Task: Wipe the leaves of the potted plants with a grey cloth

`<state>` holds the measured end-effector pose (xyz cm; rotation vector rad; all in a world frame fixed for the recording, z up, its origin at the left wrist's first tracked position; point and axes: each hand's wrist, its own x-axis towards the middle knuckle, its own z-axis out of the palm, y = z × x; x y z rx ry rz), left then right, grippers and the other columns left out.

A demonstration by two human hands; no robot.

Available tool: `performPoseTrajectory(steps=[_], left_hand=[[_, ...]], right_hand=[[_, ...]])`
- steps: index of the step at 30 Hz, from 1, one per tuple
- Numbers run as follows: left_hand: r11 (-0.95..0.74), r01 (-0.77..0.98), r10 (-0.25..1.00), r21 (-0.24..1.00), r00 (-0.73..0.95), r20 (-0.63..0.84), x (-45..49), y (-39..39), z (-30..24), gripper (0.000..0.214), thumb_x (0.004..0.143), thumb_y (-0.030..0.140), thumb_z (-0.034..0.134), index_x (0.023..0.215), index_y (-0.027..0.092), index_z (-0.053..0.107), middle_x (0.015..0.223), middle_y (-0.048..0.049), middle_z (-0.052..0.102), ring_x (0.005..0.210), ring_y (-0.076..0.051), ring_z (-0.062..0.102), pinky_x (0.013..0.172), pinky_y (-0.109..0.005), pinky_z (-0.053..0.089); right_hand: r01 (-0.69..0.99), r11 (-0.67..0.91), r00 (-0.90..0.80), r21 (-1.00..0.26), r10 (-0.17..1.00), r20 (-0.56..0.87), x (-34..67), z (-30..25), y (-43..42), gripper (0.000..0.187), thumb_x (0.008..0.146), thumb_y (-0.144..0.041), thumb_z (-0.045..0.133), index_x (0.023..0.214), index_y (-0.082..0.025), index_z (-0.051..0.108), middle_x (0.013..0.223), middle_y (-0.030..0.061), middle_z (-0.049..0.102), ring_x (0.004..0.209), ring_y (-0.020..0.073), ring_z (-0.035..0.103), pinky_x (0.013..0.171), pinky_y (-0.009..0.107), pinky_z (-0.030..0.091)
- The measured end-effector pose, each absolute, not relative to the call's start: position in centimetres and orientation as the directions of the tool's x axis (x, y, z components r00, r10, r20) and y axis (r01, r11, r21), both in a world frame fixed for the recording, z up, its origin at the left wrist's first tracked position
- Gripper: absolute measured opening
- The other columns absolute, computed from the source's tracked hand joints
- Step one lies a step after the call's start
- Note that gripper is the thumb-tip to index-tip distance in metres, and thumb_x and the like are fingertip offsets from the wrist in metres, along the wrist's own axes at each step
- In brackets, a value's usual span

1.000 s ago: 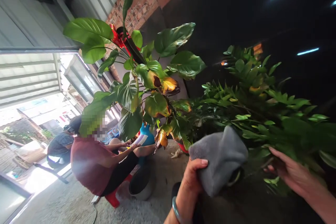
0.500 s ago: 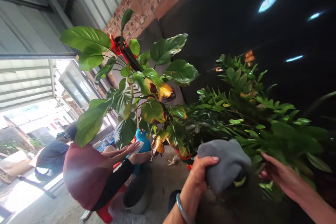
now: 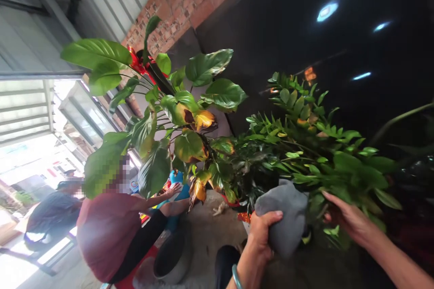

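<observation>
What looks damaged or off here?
Two leaves on the large-leaved plant look damaged: the upper leaf is yellow with brown patches, the lower leaf yellow-brown and drooping. The small-leaved plant beside the grey cloth shows a few yellow leaflets too.

The grey cloth point(image 3: 283, 216) bunched in the left hand point(image 3: 261, 235) covers whatever leaf lies under it, the right hand point(image 3: 346, 219) just beside that grip has its fingertips buried in blurred leaves point(image 3: 339, 176), both forearms run off the bottom edge, and the plant's base below is lost in darkness.
</observation>
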<state>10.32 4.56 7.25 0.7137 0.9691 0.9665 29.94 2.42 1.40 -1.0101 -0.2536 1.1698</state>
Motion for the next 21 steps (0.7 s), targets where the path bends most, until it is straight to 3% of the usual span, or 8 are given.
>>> performPoseTrajectory(steps=[6,10,15,21], left_hand=[[0.232,-0.438,0.965,0.869,-0.007,-0.261,11.0,3.6,8.3,0.058,0.028,0.024,0.089,0.081,0.016,0.067,0.073,-0.0061,0.073,0.069,-0.023,0.067,0.069,-0.034,0.054],[0.128,-0.365,0.985,0.922,-0.065,-0.163,13.4,3.2,6.8,0.052,0.032,0.021,0.09,0.078,0.018,0.064,0.066,-0.0006,0.068,0.062,-0.018,0.061,0.064,-0.029,0.051],[0.085,-0.229,0.996,0.97,0.039,-0.078,15.5,2.8,3.8,0.039,0.039,0.023,0.087,0.07,0.02,0.063,0.063,0.0012,0.063,0.061,-0.016,0.055,0.061,-0.026,0.047],[0.135,-0.211,0.95,0.968,0.304,-0.066,15.4,2.8,3.7,0.038,0.044,0.022,0.085,0.077,0.018,0.067,0.071,-0.0016,0.068,0.067,-0.018,0.059,0.067,-0.029,0.048]], right_hand=[[-0.593,-0.032,0.428,-0.805,0.834,-0.349,29.5,2.0,2.3,0.023,0.059,-0.022,0.077,0.047,-0.02,0.057,0.033,-0.0025,0.055,0.029,0.0145,0.051,0.032,0.022,0.044],[-0.631,-0.022,0.377,-0.776,0.865,-0.331,29.3,2.7,2.4,0.015,0.061,-0.02,0.074,0.055,-0.021,0.059,0.04,-0.0016,0.061,0.037,0.0172,0.06,0.044,0.026,0.052],[-0.656,-0.049,0.249,-0.753,0.928,-0.276,29.6,3.5,1.7,0.02,0.057,-0.025,0.074,0.056,-0.022,0.055,0.049,0.0009,0.065,0.051,0.0222,0.068,0.057,0.032,0.056],[-0.603,-0.023,0.322,-0.798,0.908,-0.269,30.2,2.5,1.4,0.047,0.041,-0.024,0.085,0.051,-0.025,0.039,0.042,-0.0067,0.055,0.044,0.0153,0.056,0.044,0.025,0.046]])
